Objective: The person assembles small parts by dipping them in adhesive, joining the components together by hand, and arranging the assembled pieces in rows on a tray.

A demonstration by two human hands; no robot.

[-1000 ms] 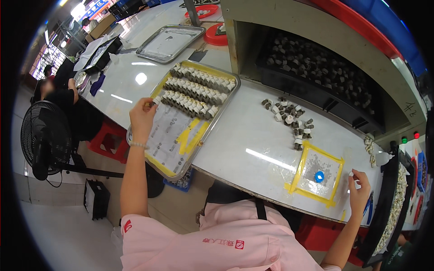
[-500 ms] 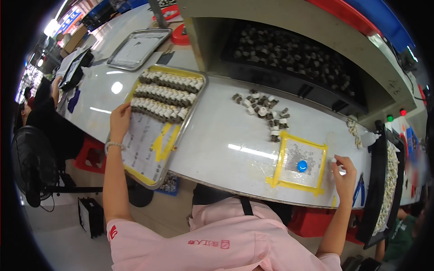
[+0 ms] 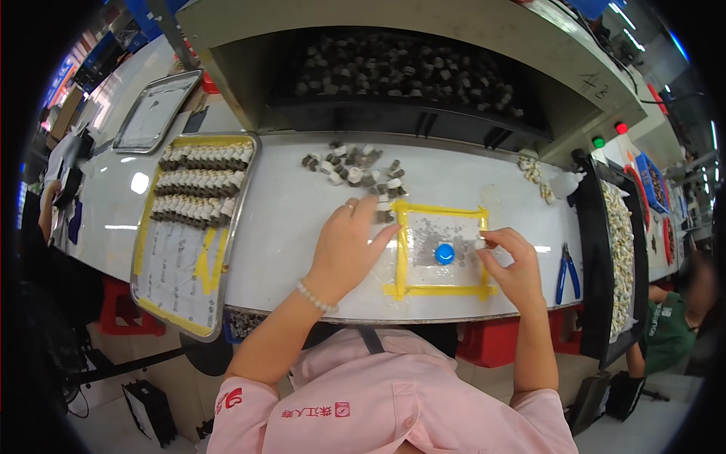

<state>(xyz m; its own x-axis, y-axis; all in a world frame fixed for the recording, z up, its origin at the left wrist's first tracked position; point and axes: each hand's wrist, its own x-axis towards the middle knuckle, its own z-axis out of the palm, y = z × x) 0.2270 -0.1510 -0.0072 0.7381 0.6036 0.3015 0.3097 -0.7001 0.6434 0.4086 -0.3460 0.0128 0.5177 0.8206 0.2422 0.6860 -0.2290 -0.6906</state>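
Note:
My left hand (image 3: 344, 244) reaches over the table to the near end of a loose pile of small white-and-grey cylindrical parts (image 3: 354, 175). Its thumb and fingers are apart, with the nearest part (image 3: 383, 210) close to them; I see no grip on it. Between thumb and forefinger, my right hand (image 3: 516, 263) pinches a small white piece (image 3: 480, 243), just beside the right edge of a yellow-taped square (image 3: 402, 261). Inside that square, a round blue cap (image 3: 444, 254) sits among grey smudges.
Left stands a metal tray (image 3: 217, 291) with rows of similar parts (image 3: 198, 181). A black bin (image 3: 408, 113) of parts sits under the shelf. Toward the right are blue-handled pliers (image 3: 566, 276), a white squeeze bottle (image 3: 566, 184) and a black tray (image 3: 596, 303) of small pale pieces.
My left hand has left the metal tray and moved right to the loose pile. My right hand still holds the white piece, now closer to the taped square. The view has shifted right.

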